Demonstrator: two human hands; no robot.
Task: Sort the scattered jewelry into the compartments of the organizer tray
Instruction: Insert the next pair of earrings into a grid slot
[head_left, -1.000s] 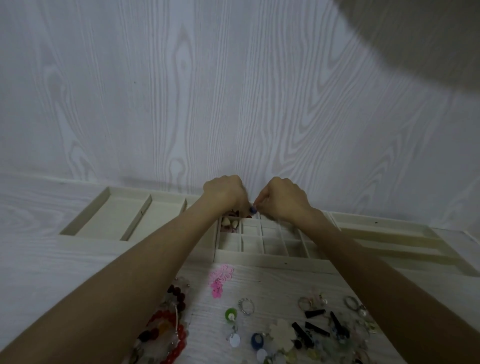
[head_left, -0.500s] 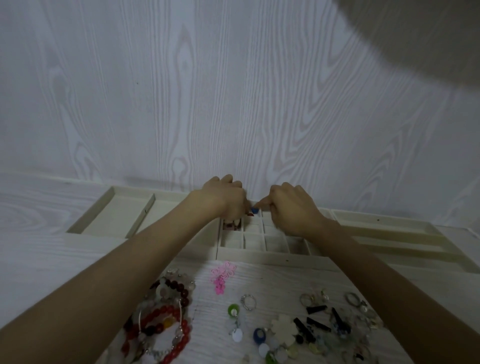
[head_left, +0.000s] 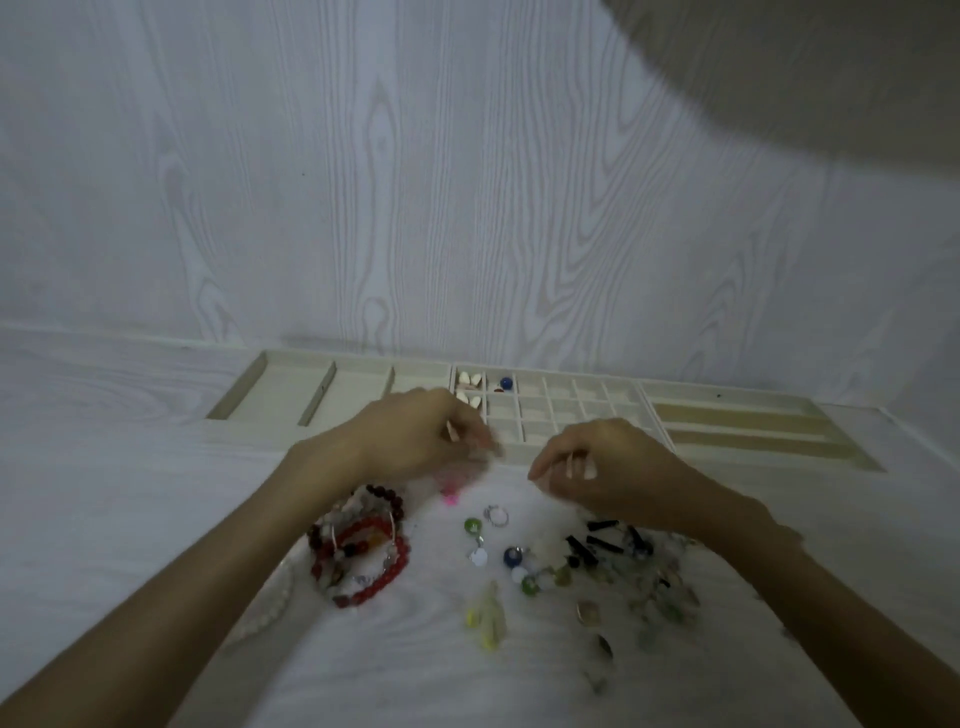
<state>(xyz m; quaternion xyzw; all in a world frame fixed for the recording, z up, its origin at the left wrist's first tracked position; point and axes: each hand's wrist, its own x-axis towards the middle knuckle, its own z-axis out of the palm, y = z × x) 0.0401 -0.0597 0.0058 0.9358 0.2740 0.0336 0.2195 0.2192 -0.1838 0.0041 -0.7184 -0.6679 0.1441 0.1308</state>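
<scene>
Head view: the left hand (head_left: 415, 441) and right hand (head_left: 602, 467) hover with fingers curled loosely, just near of the organizer tray (head_left: 737, 431); whether either holds anything I cannot tell. A blue bead (head_left: 505, 384) lies in a far small compartment. Red bead bracelets (head_left: 363, 551) and scattered jewelry (head_left: 597, 566) lie nearer on the table (head_left: 104, 493).

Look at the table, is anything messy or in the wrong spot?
Yes. Most of the jewelry still lies loose in front of the organizer tray: red bead bracelets, a blue bead, black pieces. Only a few small compartments hold anything, such as another blue bead. Nothing looks broken.
</scene>
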